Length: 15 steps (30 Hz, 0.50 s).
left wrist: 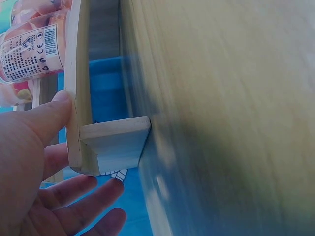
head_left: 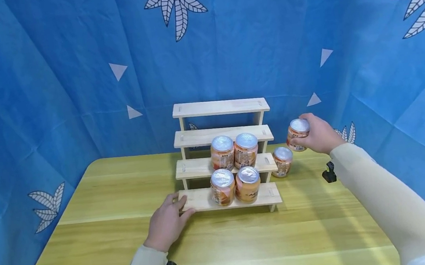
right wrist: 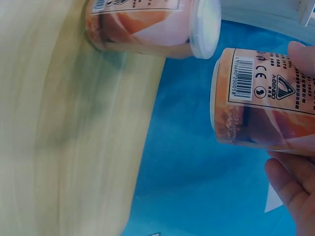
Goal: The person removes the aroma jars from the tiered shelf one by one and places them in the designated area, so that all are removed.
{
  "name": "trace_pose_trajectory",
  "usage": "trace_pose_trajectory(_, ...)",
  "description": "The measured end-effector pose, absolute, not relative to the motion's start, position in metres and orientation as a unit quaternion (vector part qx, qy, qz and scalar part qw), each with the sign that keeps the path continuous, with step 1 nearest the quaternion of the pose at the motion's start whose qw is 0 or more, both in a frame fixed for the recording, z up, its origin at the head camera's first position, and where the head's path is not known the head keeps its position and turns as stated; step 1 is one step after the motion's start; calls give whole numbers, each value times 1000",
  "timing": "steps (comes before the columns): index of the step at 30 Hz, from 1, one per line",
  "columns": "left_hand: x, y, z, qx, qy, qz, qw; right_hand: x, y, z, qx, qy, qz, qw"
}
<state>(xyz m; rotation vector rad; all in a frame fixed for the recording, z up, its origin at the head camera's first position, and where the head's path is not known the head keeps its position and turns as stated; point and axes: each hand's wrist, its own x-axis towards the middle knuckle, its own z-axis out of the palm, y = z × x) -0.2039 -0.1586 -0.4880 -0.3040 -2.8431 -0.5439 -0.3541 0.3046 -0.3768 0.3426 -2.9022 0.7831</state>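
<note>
We see a can (head_left: pixel 295 135) gripped by the right hand (head_left: pixel 319 133), nearly upright above the tabletop (head_left: pixel 125 200), to the right of a stepped rack (head_left: pixel 197 137) and far from the left hand (head_left: pixel 165 222). The left hand, fingers loosely spread, rests on the left end of the rack's lowest step. A second can (head_left: pixel 282 164) stands beside the rack's right side. Four more cans (head_left: pixel 223 190) stand upright, two on each lower step. All are lidded; we cannot tell their contents.

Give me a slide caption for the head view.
Left hand touches a stepped wooden rack bearing four cans; right hand holds another can.
</note>
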Motion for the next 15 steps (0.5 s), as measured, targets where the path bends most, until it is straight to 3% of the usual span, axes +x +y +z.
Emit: trace_pose_trajectory(15, -205, -158, -487, -103, -971, -184, 108, -350, 320, -394, 100, -958, 263, 55)
